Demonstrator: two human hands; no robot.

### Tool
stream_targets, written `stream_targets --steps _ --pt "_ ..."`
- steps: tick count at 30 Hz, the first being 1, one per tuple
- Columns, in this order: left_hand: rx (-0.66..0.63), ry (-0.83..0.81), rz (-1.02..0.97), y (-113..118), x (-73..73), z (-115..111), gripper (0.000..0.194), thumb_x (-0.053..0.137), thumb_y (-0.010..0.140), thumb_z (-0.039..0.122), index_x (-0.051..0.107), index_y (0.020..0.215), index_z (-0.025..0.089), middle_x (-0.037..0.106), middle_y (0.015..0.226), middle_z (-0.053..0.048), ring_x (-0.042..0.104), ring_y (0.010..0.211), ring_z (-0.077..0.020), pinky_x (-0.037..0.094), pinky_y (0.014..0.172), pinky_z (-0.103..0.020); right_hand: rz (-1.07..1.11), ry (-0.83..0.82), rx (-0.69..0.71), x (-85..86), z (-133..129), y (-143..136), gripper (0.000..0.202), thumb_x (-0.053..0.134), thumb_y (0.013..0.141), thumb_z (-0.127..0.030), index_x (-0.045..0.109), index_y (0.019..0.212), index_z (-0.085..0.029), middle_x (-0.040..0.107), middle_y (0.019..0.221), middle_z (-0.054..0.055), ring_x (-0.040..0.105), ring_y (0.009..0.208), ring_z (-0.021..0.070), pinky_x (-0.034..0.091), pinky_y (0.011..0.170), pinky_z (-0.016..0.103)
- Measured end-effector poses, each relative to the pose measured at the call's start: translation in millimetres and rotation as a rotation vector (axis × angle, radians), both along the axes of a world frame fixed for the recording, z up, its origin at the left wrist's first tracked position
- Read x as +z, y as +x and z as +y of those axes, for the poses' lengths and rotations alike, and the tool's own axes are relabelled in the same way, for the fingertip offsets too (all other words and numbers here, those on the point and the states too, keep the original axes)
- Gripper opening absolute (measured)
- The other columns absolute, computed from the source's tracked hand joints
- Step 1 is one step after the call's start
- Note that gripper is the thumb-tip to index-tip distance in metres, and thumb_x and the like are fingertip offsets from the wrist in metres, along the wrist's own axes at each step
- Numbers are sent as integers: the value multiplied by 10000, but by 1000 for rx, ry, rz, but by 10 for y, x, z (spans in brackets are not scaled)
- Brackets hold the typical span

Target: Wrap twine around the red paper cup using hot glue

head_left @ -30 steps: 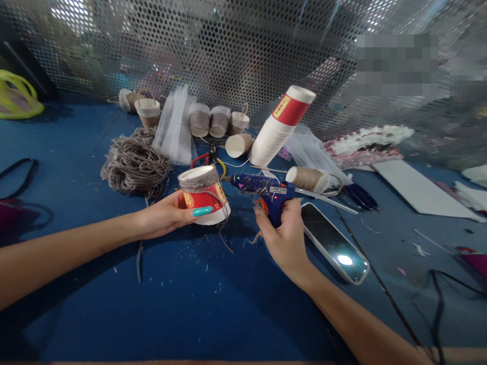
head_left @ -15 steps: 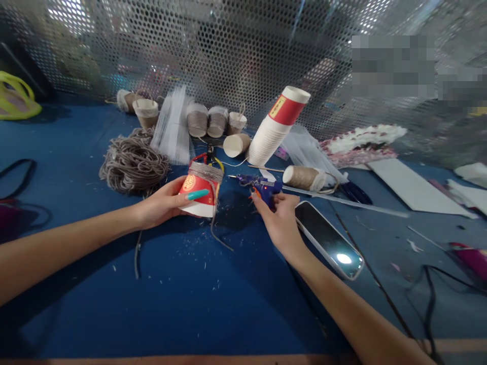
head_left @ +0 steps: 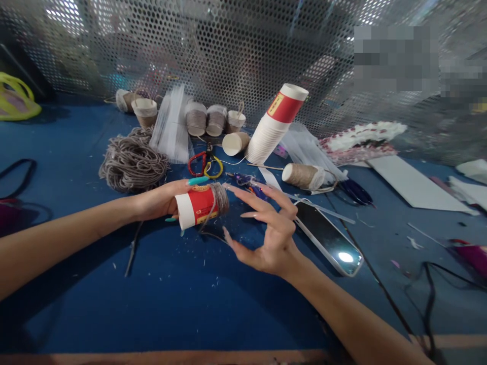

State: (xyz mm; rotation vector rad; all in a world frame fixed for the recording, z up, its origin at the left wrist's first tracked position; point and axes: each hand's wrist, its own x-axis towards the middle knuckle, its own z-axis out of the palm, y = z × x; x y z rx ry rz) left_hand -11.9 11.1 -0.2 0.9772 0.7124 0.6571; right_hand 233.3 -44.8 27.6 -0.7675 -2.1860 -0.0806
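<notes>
My left hand [head_left: 160,200] grips a red and white paper cup [head_left: 196,207], tipped on its side with its base end toward the right. Grey cord [head_left: 220,198] is wound around that end, and a loose tail hangs below it. My right hand [head_left: 268,228] is open, fingers spread just to the right of the cup, holding nothing. Behind its fingers lies a blue glue gun [head_left: 245,180], partly hidden, on the blue table. Scissors [head_left: 213,166] with red and yellow handles rest behind the cup. A bundle of grey cord [head_left: 133,161] lies behind my left hand.
A leaning stack of paper cups [head_left: 270,129] stands at the back. Cord-wrapped cups [head_left: 197,120] line the perforated metal panel [head_left: 228,56]. A phone [head_left: 329,235] with a bright reflection lies right of my right hand. White board [head_left: 422,185] sits at the far right.
My right hand has let go of the glue gun, which now lies on the table, and has moved toward the cup with fingers spread. My left hand has tipped the cup sideways.
</notes>
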Motion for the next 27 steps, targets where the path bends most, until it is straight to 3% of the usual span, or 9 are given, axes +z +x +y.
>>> stream_targets --steps 5,9,14,21,27 --pt "-31 -27 68 16 21 -11 481 680 776 517 707 1134 198 745 1045 -136 692 905 -306 542 764 -369 -57 19 56 5 -57 -20 538 653 745 -304 288 1139 -280 656 1219 120 467 1231 323 432 913 589" --pt "-45 -37 68 9 21 -4 493 679 777 511 709 1145 186 734 1081 -158 685 927 -322 530 794 -387 -85 -12 49 6 -54 -20 488 636 741 -322 302 1096 -296 659 1224 70 480 1209 308 368 981 578" --pt "-71 -38 69 -21 -2 15 497 638 808 516 695 1179 190 732 1094 -152 679 953 -319 516 823 -386 -68 -5 51 25 -65 -9 461 629 734 -296 322 1077 -299 686 1192 57 497 1144 288 360 954 519" --pt "-65 -24 82 -22 55 8 465 643 797 495 713 1127 176 755 986 -142 694 890 -292 529 779 -343 -108 -15 73 65 -83 21 454 628 710 -295 335 1056 -310 692 1196 35 535 1112 287 349 956 516" --pt "-30 -116 179 -10 105 9 492 658 751 563 756 1033 171 759 1003 -151 697 817 -284 529 722 -334 -102 -5 66 63 -101 19 399 630 707 -268 374 1012 -299 709 1180 17 550 1095 273 359 961 507"
